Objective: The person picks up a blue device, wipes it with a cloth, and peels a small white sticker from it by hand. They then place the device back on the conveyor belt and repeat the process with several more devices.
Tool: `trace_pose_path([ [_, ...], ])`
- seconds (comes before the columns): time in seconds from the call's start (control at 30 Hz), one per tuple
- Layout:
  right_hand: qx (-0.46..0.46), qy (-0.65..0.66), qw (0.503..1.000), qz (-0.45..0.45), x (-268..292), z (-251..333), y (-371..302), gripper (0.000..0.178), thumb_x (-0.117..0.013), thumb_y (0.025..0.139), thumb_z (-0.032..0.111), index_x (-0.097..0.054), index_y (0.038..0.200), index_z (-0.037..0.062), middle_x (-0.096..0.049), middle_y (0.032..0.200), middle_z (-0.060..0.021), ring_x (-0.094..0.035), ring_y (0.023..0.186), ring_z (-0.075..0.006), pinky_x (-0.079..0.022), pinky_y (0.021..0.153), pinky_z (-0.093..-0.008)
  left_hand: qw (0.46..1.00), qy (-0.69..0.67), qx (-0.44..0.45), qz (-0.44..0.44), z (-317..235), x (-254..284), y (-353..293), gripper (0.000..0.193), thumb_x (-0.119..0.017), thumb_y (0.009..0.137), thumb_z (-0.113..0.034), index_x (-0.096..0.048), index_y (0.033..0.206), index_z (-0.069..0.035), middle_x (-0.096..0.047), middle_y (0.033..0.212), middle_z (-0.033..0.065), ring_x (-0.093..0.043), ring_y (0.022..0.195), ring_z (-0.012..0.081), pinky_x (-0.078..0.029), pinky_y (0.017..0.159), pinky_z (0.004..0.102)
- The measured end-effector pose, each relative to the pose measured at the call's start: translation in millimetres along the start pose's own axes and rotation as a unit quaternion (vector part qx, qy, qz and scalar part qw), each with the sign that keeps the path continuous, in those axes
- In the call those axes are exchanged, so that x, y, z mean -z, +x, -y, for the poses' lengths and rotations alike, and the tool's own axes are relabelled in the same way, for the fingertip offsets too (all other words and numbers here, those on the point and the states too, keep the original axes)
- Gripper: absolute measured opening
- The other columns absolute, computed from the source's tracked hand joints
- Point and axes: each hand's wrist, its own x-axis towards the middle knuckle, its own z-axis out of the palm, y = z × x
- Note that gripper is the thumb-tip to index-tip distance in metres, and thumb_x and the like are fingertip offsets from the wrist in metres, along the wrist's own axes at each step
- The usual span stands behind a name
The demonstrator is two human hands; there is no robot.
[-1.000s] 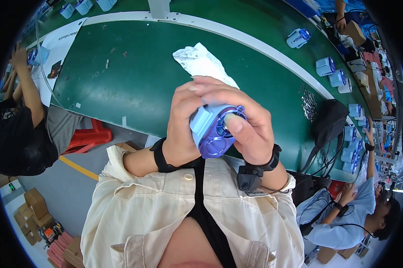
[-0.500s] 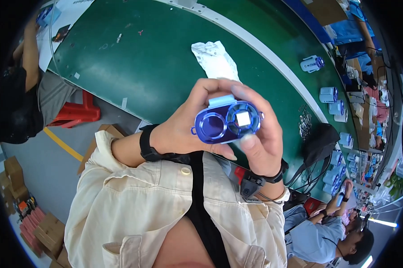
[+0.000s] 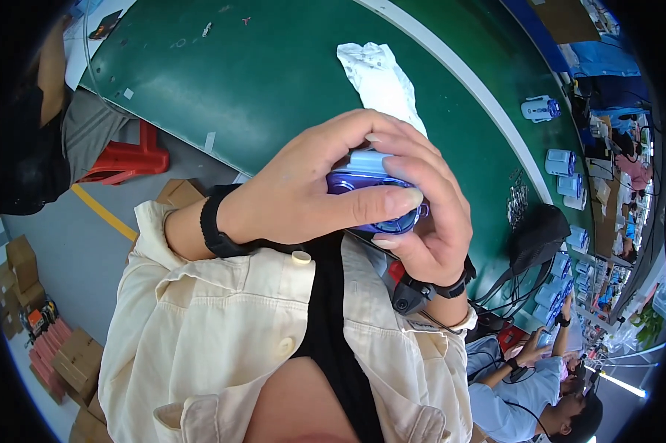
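Note:
Close in front of my chest, both hands close around a small blue plastic device (image 3: 367,161) with a light blue block along its top and a glossy dark blue face. My left hand (image 3: 299,181) wraps its left side, and the thumb lies across the front, pressing near the right-hand round part. My right hand (image 3: 444,214) grips the opposite side with curled fingers and the thumb underneath. Much of the device is hidden by my fingers. Just beyond the hands a crumpled white cloth or paper sheet (image 3: 379,77) lies on the green table.
The green table (image 3: 244,81) has a pale raised rail (image 3: 466,85) curving across it. To the right are several similar blue devices (image 3: 559,162), a pile of small metal parts (image 3: 518,199) and a black bag (image 3: 543,230). Other people work left and right; a red stool (image 3: 137,155) stands left.
My left thumb has moved up across the device's face, covering the round part with the white square. The left hand has come further over the device. The view has shifted slightly.

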Motion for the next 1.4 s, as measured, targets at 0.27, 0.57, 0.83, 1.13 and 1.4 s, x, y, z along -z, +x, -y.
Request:
trace_pose_path([
  [0.27, 0.015, 0.015, 1.000, -0.012, -2.6, -9.6, -6.3, 0.055, -0.074, 0.080, 0.035, -0.058, 0.118, -0.0017, -0.061, 0.119, -0.0185, -0.054, 0.118, -0.0387, -0.042, 0.099, -0.0450, 0.998, -0.017, 0.028, 0.050, -6.8, 4.3, 3.2, 0.042, -0.068, 0.090, -0.023, -0.053, 0.122, 0.000, -0.060, 0.113, 0.0068, -0.056, 0.100, 0.0142, -0.045, 0.089, 0.0284],
  [0.57, -0.025, 0.096, 0.995, -0.016, 2.9, -21.0, -2.2, 0.054, -0.074, 0.081, 0.032, -0.058, 0.119, -0.0017, -0.061, 0.118, -0.0179, -0.054, 0.117, -0.0380, -0.040, 0.102, -0.0447, 0.987, -0.105, 0.118, 0.016, -2.6, 4.4, 11.2, 0.040, -0.067, 0.091, -0.023, -0.054, 0.120, 0.000, -0.060, 0.111, 0.0061, -0.055, 0.100, 0.0127, -0.044, 0.089, 0.0276],
  [0.83, -0.037, 0.012, 0.999, 0.011, 4.2, -9.2, 13.4, 0.059, -0.078, 0.077, 0.025, -0.053, 0.123, -0.0018, -0.057, 0.124, -0.0196, -0.054, 0.118, -0.0339, -0.040, 0.102, -0.0430, 0.998, 0.060, 0.029, 0.001, 6.3, 10.1, 11.6, 0.046, -0.068, 0.090, -0.027, -0.050, 0.124, -0.002, -0.058, 0.114, 0.0070, -0.055, 0.104, 0.0151, -0.044, 0.090, 0.0284],
  [1.13, -0.197, 0.031, 0.950, -0.241, 75.2, -114.3, 72.4, 0.043, -0.076, 0.077, 0.007, -0.057, 0.116, 0.0019, -0.063, 0.110, -0.0094, -0.060, 0.100, -0.0164, -0.049, 0.087, -0.0298, 0.972, -0.015, -0.103, -0.211, 29.0, 36.2, 33.2, 0.051, -0.067, 0.091, -0.027, -0.043, 0.128, -0.002, -0.054, 0.117, 0.0101, -0.049, 0.115, 0.0182, -0.041, 0.094, 0.0296],
  [1.4, -0.289, -0.180, 0.873, -0.349, 162.6, -232.1, 81.1, 0.056, -0.081, 0.076, 0.025, -0.055, 0.119, 0.0019, -0.062, 0.114, -0.0116, -0.058, 0.103, -0.0214, -0.047, 0.089, -0.0347, 0.922, -0.016, -0.098, -0.375, 43.7, 71.3, 38.9, 0.030, -0.049, 0.101, -0.029, -0.050, 0.116, -0.003, -0.054, 0.113, 0.0067, -0.050, 0.116, 0.0202, -0.040, 0.094, 0.0315],
])
